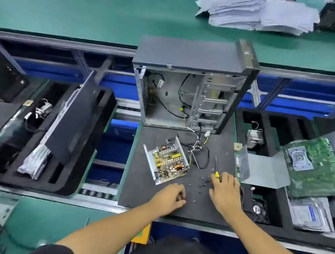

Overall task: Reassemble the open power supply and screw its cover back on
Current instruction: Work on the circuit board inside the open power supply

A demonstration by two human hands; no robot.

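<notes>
The open power supply [167, 161] lies on the black mat [136, 189], its circuit board bare and its cables [198, 150] trailing to the right. Its bent grey metal cover [260, 170] rests to the right, over the mat's edge. A screwdriver with a yellow handle [216, 169] lies on the mat, and my right hand [225, 190] lies over its handle with fingers spread. Small dark screws [204, 182] are scattered between my hands. My left hand [171, 198] rests on the mat with fingers curled; whether it holds a screw is hidden.
An open computer case [188, 92] stands behind the mat. A green motherboard [318, 168] and a heatsink [254, 137] sit in the black foam tray at right. A foam tray with a dark panel [68, 129] is at left. Paper stacks [255, 10] lie on the far green bench.
</notes>
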